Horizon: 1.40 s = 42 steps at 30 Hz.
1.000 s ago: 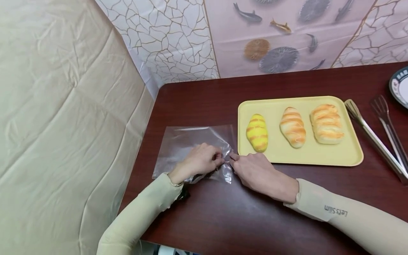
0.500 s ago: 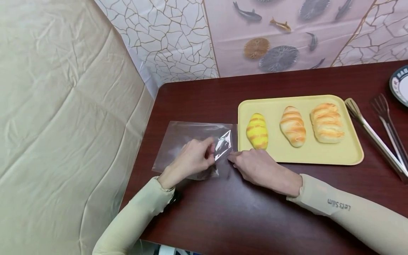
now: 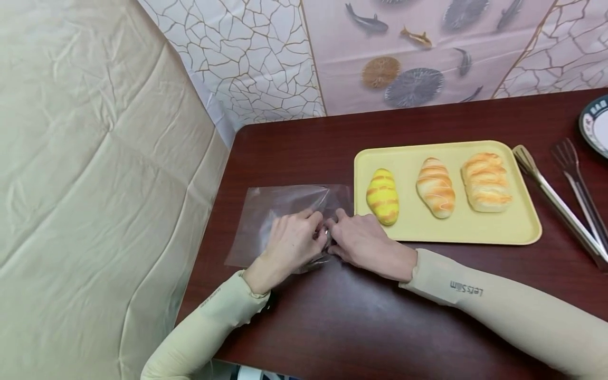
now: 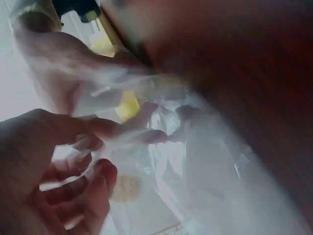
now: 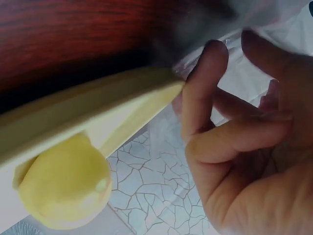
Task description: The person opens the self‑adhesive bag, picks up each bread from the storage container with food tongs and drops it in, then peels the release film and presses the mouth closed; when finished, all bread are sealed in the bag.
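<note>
A clear plastic bag [image 3: 254, 227] lies flat on the dark red table, its right end bunched up between two hands. My left hand [image 3: 294, 235] pinches the bag near that end, fingers bent. My right hand [image 3: 363, 240] meets it from the right, curled fingers at the same bunched edge, beside the tray's lower left corner. In the left wrist view, shiny creased film [image 4: 168, 142] stretches away from blurred fingers. The right wrist view shows bent fingers [image 5: 205, 93] against the film, close to the tray edge.
A yellow tray [image 3: 470, 232] holds a yellow striped bread roll [image 3: 382, 197], a tan striped roll [image 3: 435, 188] and a pleated bread [image 3: 486, 182]. Metal tongs [image 3: 562, 206] lie right of it, near a dark-rimmed plate [image 3: 594, 126]. A beige padded surface [image 3: 95, 184] borders the left.
The right hand has moved left, and the two hands now meet at the bag's right end. The film there has shifted and bunched. Tray and breads stay put.
</note>
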Available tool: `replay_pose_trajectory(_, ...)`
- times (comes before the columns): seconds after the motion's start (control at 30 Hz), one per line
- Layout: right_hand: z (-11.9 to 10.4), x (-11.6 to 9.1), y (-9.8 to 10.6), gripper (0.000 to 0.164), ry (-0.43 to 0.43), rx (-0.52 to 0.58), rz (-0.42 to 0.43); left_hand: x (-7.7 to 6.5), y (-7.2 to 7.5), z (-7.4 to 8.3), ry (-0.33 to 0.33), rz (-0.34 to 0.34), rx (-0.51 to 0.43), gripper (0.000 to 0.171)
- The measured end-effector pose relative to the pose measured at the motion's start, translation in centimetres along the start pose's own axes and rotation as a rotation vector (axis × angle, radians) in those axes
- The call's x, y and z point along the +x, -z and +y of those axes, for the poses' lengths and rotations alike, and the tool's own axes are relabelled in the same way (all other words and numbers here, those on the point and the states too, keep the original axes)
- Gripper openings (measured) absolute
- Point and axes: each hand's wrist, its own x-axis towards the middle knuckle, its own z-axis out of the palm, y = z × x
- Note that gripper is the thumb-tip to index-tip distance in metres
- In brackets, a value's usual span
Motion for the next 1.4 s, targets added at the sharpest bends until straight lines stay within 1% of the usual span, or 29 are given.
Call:
replay_pose_trajectory(0.03, 0.0, 0.1, -0.1, 0.038, -0.004, -0.011, -0.025, 0.0, 0.0, 0.2, 0.028, -0.006, 0.015, 0.019)
replay_pose_trajectory(0.1, 0.0, 0.2, -0.2, 0.044, -0.004, -0.025, -0.048, 0.0, 0.1, 0.6, 0.093, -0.034, 0.031, 0.023)
replay_pose_trajectory(0.2, 0.0, 0.2, -0.4, 0.046, -0.011, -0.037, -0.061, 0.1, 0.5, 0.8, 0.199, -0.108, 0.040, 0.030)
replay_pose_trajectory(0.27, 0.0, 0.2, -0.4, 0.046, -0.015, -0.034, -0.070, 0.2, 0.9, 0.7, 0.247, -0.172, 0.035, 0.027)
replay_pose_trajectory(0.33, -0.1, 0.3, -0.5, 0.046, -0.024, -0.032, -0.091, 0.2, 1.2, 0.6, 0.261, -0.224, 0.012, 0.020)
replay_pose_trajectory(0.37, -0.1, 0.4, -0.5, 0.045, -0.029, -0.026, -0.095, 0.2, 1.3, 0.6, 0.255, -0.231, -0.002, 0.019)
replay_pose_trajectory(0.4, -0.1, 0.4, -0.5, 0.042, -0.031, -0.021, -0.097, 0.1, 1.3, 0.6, 0.243, -0.223, -0.016, 0.019)
replay_pose_trajectory(0.43, 0.0, 0.4, -0.5, 0.040, -0.034, -0.019, -0.095, 0.1, 1.3, 0.7, 0.225, -0.199, -0.026, 0.020)
replay_pose_trajectory(0.5, 0.1, 0.3, -0.5, 0.035, -0.033, -0.010, -0.074, 0.0, 1.0, 0.7, 0.187, -0.127, -0.035, 0.020)
replay_pose_trajectory(0.57, 0.3, 0.1, -0.5, 0.027, -0.029, 0.013, -0.039, -0.1, 0.6, 0.8, 0.162, -0.054, -0.016, 0.019)
replay_pose_trajectory(0.63, 0.4, -0.3, -0.2, 0.023, -0.028, 0.041, -0.007, -0.1, 0.2, 0.8, 0.157, -0.021, 0.000, 0.021)
replay_pose_trajectory(0.7, 0.7, -0.8, 0.4, 0.020, -0.032, 0.067, 0.028, 0.0, -0.3, 0.7, 0.162, -0.024, 0.007, 0.023)
replay_pose_trajectory(0.77, 1.0, -1.7, 1.2, 0.017, -0.032, 0.090, 0.083, 0.0, -0.6, 0.5, 0.174, -0.037, 0.011, 0.025)
replay_pose_trajectory(0.87, 1.9, -3.4, 2.5, 0.015, -0.016, 0.119, 0.211, 0.0, -0.9, 0.3, 0.187, -0.042, 0.011, 0.025)
replay_pose_trajectory(0.97, 3.2, -5.4, 3.6, 0.021, 0.000, 0.160, 0.342, 0.0, -1.1, 0.2, 0.199, -0.041, -0.002, 0.024)
replay_pose_trajectory(1.03, 4.2, -6.7, 4.1, 0.028, -0.012, 0.192, 0.394, 0.0, -1.2, 0.2, 0.209, -0.046, -0.019, 0.024)
replay_pose_trajectory(1.13, 6.0, -8.6, 4.7, 0.038, -0.060, 0.220, 0.440, -0.1, -1.4, 0.2, 0.224, -0.058, -0.045, 0.023)
replay_pose_trajectory(1.2, 7.4, -9.9, 4.8, 0.044, -0.102, 0.224, 0.484, -0.1, -1.4, 0.2, 0.228, -0.069, -0.067, 0.022)
replay_pose_trajectory(1.27, 8.9, -11.2, 4.8, 0.046, -0.146, 0.213, 0.543, -0.2, -1.4, 0.1, 0.235, -0.075, -0.090, 0.021)
replay_pose_trajectory(1.33, 10.6, -12.2, 4.5, 0.045, -0.190, 0.192, 0.604, -0.4, -1.3, -0.1, 0.260, -0.078, -0.113, 0.021)
replay_pose_trajectory(1.37, 11.4, -12.7, 4.4, 0.045, -0.218, 0.182, 0.622, -0.5, -1.2, -0.2, 0.280, -0.081, -0.122, 0.021)
replay_pose_trajectory(1.4, 12.3, -13.0, 4.3, 0.045, -0.253, 0.181, 0.621, -0.7, -1.1, -0.3, 0.304, -0.084, -0.129, 0.022)
